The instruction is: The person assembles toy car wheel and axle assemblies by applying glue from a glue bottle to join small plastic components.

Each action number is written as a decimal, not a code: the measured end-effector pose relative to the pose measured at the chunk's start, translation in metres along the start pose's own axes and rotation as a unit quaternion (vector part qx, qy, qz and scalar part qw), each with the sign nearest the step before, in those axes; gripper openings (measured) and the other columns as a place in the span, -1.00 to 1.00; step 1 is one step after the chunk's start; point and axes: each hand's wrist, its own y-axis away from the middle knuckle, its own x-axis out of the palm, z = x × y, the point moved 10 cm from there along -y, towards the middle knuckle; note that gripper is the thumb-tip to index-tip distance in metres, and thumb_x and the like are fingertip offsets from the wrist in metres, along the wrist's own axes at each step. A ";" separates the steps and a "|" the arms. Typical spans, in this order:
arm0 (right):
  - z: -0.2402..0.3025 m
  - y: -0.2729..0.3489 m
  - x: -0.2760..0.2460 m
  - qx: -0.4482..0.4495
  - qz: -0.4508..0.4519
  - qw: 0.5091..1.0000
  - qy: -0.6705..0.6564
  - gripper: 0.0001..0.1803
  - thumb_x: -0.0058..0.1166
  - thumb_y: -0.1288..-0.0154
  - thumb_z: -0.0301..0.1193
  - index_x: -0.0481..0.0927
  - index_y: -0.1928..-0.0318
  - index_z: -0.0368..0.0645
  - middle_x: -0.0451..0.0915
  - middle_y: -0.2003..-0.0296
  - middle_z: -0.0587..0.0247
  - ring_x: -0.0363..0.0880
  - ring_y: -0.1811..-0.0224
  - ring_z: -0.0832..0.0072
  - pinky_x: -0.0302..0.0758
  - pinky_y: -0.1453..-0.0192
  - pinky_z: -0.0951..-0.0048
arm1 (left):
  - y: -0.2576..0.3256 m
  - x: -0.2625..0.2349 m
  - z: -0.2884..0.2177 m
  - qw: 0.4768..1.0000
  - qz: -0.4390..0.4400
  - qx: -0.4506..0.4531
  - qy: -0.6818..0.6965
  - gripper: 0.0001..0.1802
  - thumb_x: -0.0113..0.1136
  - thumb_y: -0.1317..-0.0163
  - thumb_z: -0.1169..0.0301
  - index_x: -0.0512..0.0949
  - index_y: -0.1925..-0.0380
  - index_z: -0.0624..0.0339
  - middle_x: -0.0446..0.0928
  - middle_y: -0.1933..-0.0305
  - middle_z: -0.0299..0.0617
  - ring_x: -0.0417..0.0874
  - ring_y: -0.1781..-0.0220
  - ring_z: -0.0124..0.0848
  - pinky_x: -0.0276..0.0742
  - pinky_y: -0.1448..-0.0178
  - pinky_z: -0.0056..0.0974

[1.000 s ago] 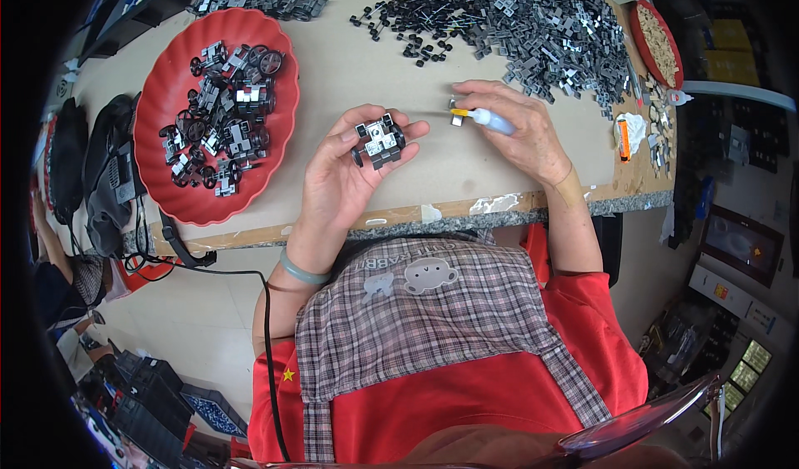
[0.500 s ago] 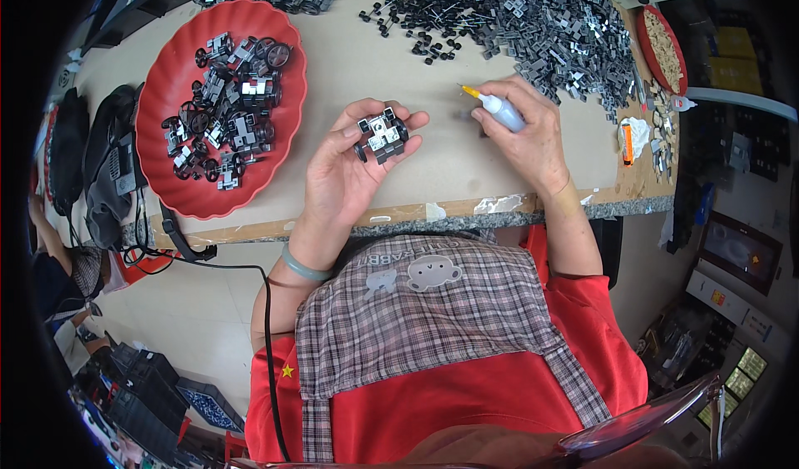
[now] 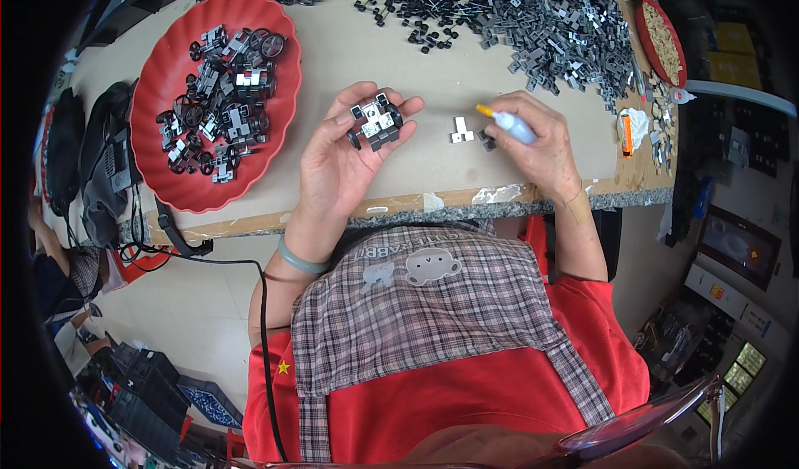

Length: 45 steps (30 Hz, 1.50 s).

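My left hand (image 3: 333, 157) is closed around a small toy car chassis (image 3: 376, 122), silver and black with dark wheels, held above the table. Its silver face is turned up. Within my right hand (image 3: 541, 140) is a small white glue bottle (image 3: 514, 127), its yellow tip pointing left toward the chassis but apart from it. Just left of my right fingers, a T-shaped silver piece (image 3: 461, 130) lies on the table. A small dark piece (image 3: 486, 140) sits against those fingertips; whether they grip it is unclear.
At left stands a red scalloped tray (image 3: 150, 173) with several wheeled chassis. A heap of grey pieces (image 3: 558, 40) and black wheel axles (image 3: 424, 7) spreads at the back. An orange-handled tool (image 3: 627, 136) lies at right, near a red dish (image 3: 643, 32) of tan bits.
My right hand has drawn slightly right and down with the glue bottle. The T-shaped piece now shows plainly on the table, where there was only a blur. The left hand still holds the chassis.
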 end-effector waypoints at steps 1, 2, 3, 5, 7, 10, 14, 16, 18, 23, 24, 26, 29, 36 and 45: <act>0.011 0.001 0.005 -0.053 0.006 0.999 -0.004 -0.78 0.23 -0.06 -0.57 0.61 0.21 -0.21 0.63 0.23 0.22 0.65 0.27 0.35 0.56 0.16 0.40 | 0.000 0.000 0.000 1.000 0.000 -0.001 0.000 -0.65 -0.11 -0.29 0.41 0.34 -0.04 0.33 0.41 -0.06 0.19 0.34 -0.30 0.17 0.48 -0.29 0.02; 0.023 0.004 0.010 -0.106 0.013 0.994 -0.009 -0.77 0.22 -0.05 -0.58 0.62 0.20 -0.20 0.63 0.19 0.24 0.66 0.25 0.34 0.59 0.14 0.39 | -0.001 0.001 0.000 1.000 -0.002 -0.001 -0.005 -0.65 -0.11 -0.30 0.41 0.33 -0.05 0.33 0.41 -0.06 0.19 0.34 -0.30 0.17 0.48 -0.29 0.02; 0.024 0.004 0.013 -0.107 0.013 0.994 -0.010 -0.77 0.22 -0.05 -0.58 0.62 0.20 -0.20 0.63 0.19 0.24 0.66 0.25 0.34 0.59 0.14 0.39 | -0.001 0.001 0.000 1.000 -0.004 0.000 -0.011 -0.64 -0.11 -0.30 0.41 0.33 -0.06 0.33 0.41 -0.06 0.19 0.34 -0.30 0.17 0.48 -0.29 0.02; 0.028 0.006 0.022 -0.118 0.033 0.992 0.024 -0.74 0.19 -0.03 -0.61 0.62 0.19 -0.16 0.61 0.13 0.30 0.66 0.22 0.31 0.63 0.14 0.37 | 0.001 0.001 0.000 1.000 -0.009 -0.001 -0.011 -0.64 -0.11 -0.30 0.41 0.33 -0.06 0.33 0.41 -0.07 0.18 0.34 -0.30 0.16 0.47 -0.29 0.02; 0.028 0.006 0.025 -0.122 0.047 0.990 0.050 -0.71 0.19 -0.01 -0.61 0.62 0.18 -0.14 0.61 0.12 0.30 0.66 0.23 0.30 0.64 0.16 0.37 | 0.001 0.000 -0.001 1.000 -0.013 0.000 -0.014 -0.64 -0.12 -0.30 0.42 0.33 -0.06 0.33 0.40 -0.07 0.18 0.34 -0.30 0.15 0.47 -0.29 0.02; 0.029 0.007 0.028 -0.131 0.066 0.985 0.085 -0.67 0.20 0.03 -0.62 0.61 0.17 -0.13 0.60 0.12 0.31 0.65 0.25 0.31 0.65 0.19 0.39 | 0.001 0.001 0.002 1.000 -0.004 -0.006 -0.009 -0.65 -0.12 -0.30 0.43 0.35 -0.05 0.34 0.41 -0.08 0.17 0.34 -0.30 0.13 0.46 -0.30 0.02; 0.036 0.006 0.030 -0.148 0.074 0.981 0.104 -0.64 0.19 0.06 -0.63 0.60 0.16 -0.13 0.58 0.13 0.28 0.64 0.24 0.29 0.64 0.17 0.40 | 0.002 0.001 0.003 1.000 -0.007 -0.015 -0.018 -0.66 -0.10 -0.30 0.43 0.37 -0.04 0.36 0.42 -0.08 0.15 0.35 -0.31 0.08 0.46 -0.30 0.00; 0.032 0.002 0.028 -0.140 0.064 0.986 0.063 -0.64 0.20 0.08 -0.64 0.60 0.17 -0.14 0.58 0.13 0.27 0.64 0.21 0.32 0.62 0.12 0.41 | 0.002 0.003 0.004 0.999 -0.005 -0.019 -0.025 -0.67 -0.09 -0.30 0.43 0.38 -0.03 0.36 0.42 -0.08 0.15 0.35 -0.32 0.06 0.46 -0.30 0.00; 0.030 -0.001 0.025 -0.130 0.054 0.990 0.021 -0.63 0.20 0.09 -0.64 0.60 0.17 -0.16 0.58 0.12 0.25 0.64 0.17 0.34 0.60 0.07 0.43 | 0.004 0.003 0.006 0.998 -0.032 -0.032 -0.042 -0.68 -0.04 -0.30 0.42 0.41 0.00 0.34 0.44 -0.09 0.14 0.40 -0.28 0.00 0.44 -0.30 0.00; 0.031 -0.007 0.023 -0.084 0.030 0.942 -0.323 -0.66 0.24 0.00 -0.63 0.56 0.14 -0.27 0.57 0.10 0.09 0.59 0.05 0.38 0.53 -0.06 0.39 | 0.006 0.005 0.014 0.995 -0.037 -0.051 -0.072 -0.67 0.01 -0.26 0.42 0.39 -0.01 0.32 0.40 -0.13 0.15 0.38 -0.29 -0.03 0.33 -0.38 0.02; 0.034 -0.008 0.027 -0.084 0.030 0.942 -0.323 -0.66 0.24 0.00 -0.63 0.56 0.14 -0.27 0.57 0.10 0.09 0.59 0.05 0.38 0.53 -0.06 0.39 | 0.008 0.003 0.015 0.994 -0.051 -0.057 -0.081 -0.67 0.01 -0.26 0.42 0.39 -0.01 0.30 0.41 -0.13 0.12 0.42 -0.26 -0.10 0.32 -0.38 -0.02; 0.040 -0.009 0.030 -0.091 0.025 0.925 -0.368 -0.66 0.23 -0.01 -0.65 0.55 0.13 -0.28 0.57 0.11 0.03 0.59 0.05 0.35 0.54 -0.05 0.38 | 0.008 0.006 0.018 0.993 -0.057 -0.063 -0.076 -0.68 0.02 -0.27 0.42 0.41 0.00 0.30 0.44 -0.10 0.06 0.45 -0.22 -0.19 0.34 -0.35 -0.07; 0.052 -0.007 0.033 -0.154 0.023 0.933 -0.326 -0.65 0.25 0.02 -0.67 0.56 0.14 -0.27 0.57 0.11 0.03 0.60 0.07 0.36 0.56 -0.04 0.39 | 0.010 0.004 0.019 0.993 -0.066 -0.071 -0.075 -0.70 0.04 -0.28 0.42 0.43 0.02 0.30 0.48 -0.04 -0.05 0.49 -0.15 -0.30 0.37 -0.31 -0.13; 0.054 -0.004 0.035 -0.187 0.002 0.937 -0.294 -0.64 0.28 0.06 -0.65 0.57 0.17 -0.21 0.60 0.13 0.05 0.62 0.10 0.36 0.58 0.02 0.40 | 0.009 0.002 0.024 0.993 -0.059 -0.078 -0.068 -0.80 0.07 -0.27 0.43 0.48 0.12 0.22 0.51 0.03 -0.15 0.51 -0.10 -0.37 0.41 -0.26 -0.16; 0.048 -0.003 0.036 -0.178 -0.002 0.933 -0.313 -0.67 0.27 0.03 -0.63 0.57 0.18 -0.21 0.60 0.12 0.03 0.61 0.11 0.38 0.58 0.04 0.41 | 0.009 0.002 0.028 0.994 -0.042 -0.088 -0.056 -0.86 0.07 -0.28 0.44 0.52 0.20 0.21 0.53 0.03 -0.11 0.53 -0.09 -0.35 0.44 -0.24 -0.17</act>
